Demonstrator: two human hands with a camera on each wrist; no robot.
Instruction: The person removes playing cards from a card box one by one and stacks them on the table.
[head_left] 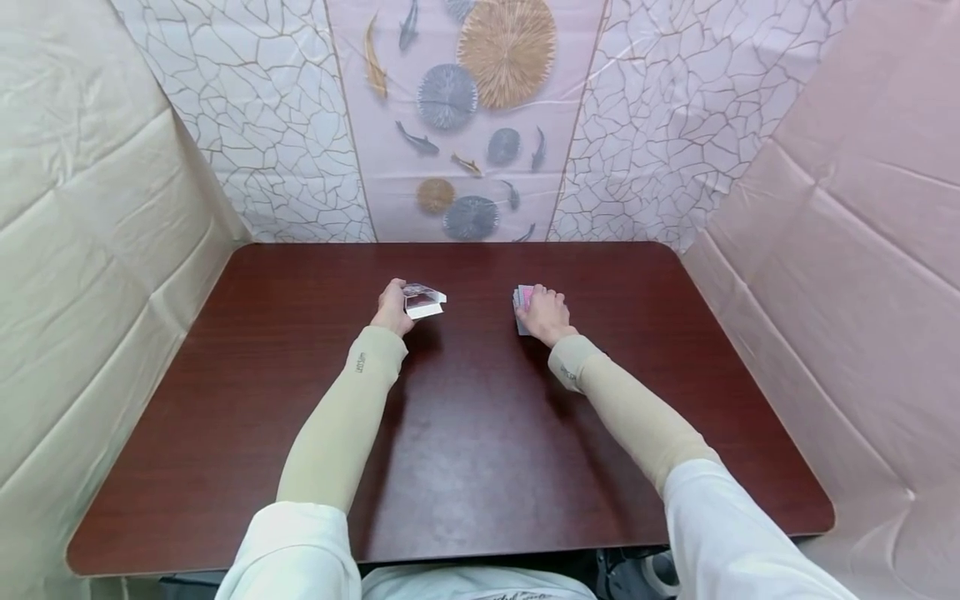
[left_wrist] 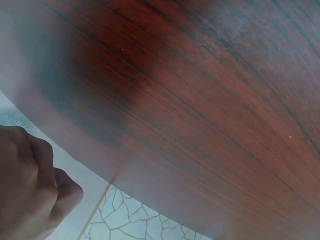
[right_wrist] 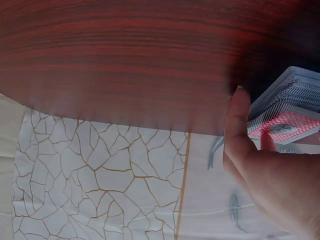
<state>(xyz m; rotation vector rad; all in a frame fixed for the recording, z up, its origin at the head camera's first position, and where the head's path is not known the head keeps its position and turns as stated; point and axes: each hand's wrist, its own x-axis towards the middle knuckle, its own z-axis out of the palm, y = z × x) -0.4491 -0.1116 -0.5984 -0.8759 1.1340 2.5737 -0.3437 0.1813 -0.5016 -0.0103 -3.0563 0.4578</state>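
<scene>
My left hand (head_left: 391, 309) grips a small card box (head_left: 424, 311) by its left side, above the table's far middle. The box has a white end flap standing out toward the right. In the left wrist view only the back and bent knuckles of the left hand (left_wrist: 27, 185) show, and the box is out of sight. To the right, my right hand (head_left: 547, 315) holds a deck of playing cards (right_wrist: 295, 92) between thumb and fingers. The top card's back is pink-red with a grey oval, and the stack's edges are slightly fanned.
Both hands are over a dark red-brown wooden table (head_left: 465, 433) with rounded corners. A patterned cloth (head_left: 247, 125) hangs behind its far edge, and pale padded sheets (head_left: 82, 250) flank it. At the near edge, a dark object and cables partly show.
</scene>
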